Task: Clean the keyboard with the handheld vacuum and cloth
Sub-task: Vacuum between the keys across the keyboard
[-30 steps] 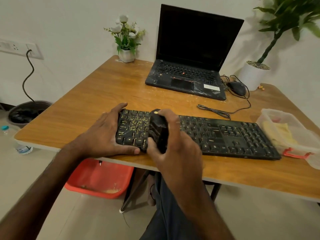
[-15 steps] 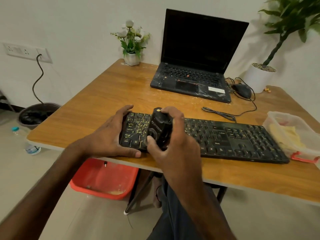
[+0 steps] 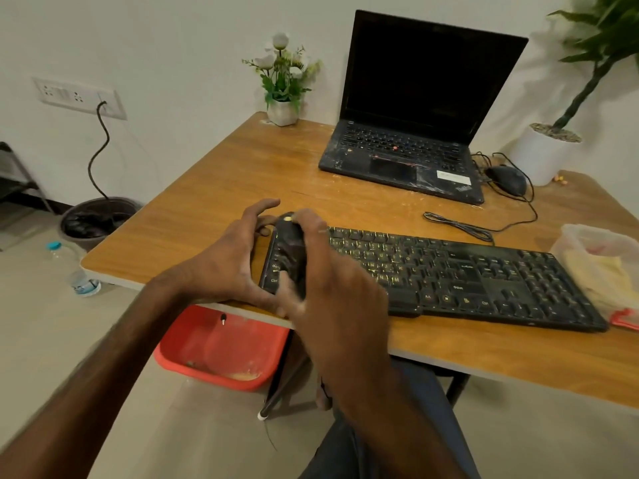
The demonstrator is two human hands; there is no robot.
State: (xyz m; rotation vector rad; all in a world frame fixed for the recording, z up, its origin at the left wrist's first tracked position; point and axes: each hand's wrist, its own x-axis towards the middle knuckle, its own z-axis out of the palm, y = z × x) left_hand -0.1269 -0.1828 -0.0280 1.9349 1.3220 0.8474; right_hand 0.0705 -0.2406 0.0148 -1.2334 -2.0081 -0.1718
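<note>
— Black handheld vacuum [image 3: 290,250], where is it?
— The right hand [image 3: 332,281] grips it, upon the left end of the keyboard [image 3: 466,274], near the table [image 3: 484,357] edge.
— And the left hand [image 3: 228,267]?
— It holds the keyboard's left end between thumb and bent fingers. Farther back stands the laptop [image 3: 408,157].

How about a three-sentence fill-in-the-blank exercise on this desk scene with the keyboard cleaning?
The right hand grips the handheld vacuum over the ____ end of the keyboard.
The mouse lies to the ____ of the laptop.
The red tub sits ____ the table.
Missing words: left; right; under.
</note>
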